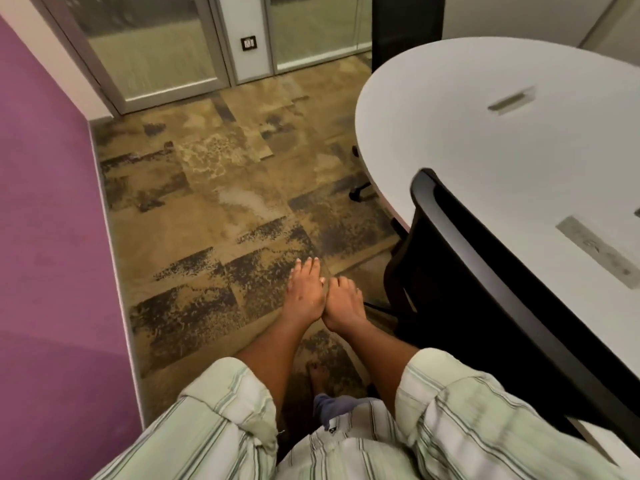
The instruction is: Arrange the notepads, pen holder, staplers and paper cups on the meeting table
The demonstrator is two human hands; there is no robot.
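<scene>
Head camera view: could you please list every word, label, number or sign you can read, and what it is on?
None can be read.
Wall plate between the glass doors: small dark mark, too small to read.
Grey flap in the meeting table: faint mark, too blurred to read.

Nothing readable here tbh, the little wall plate [248, 43] between the glass doors [152, 46] has a mark, way too blurry.

Left hand [306, 295] touches right hand [344, 303], both outstretched forward.
</scene>
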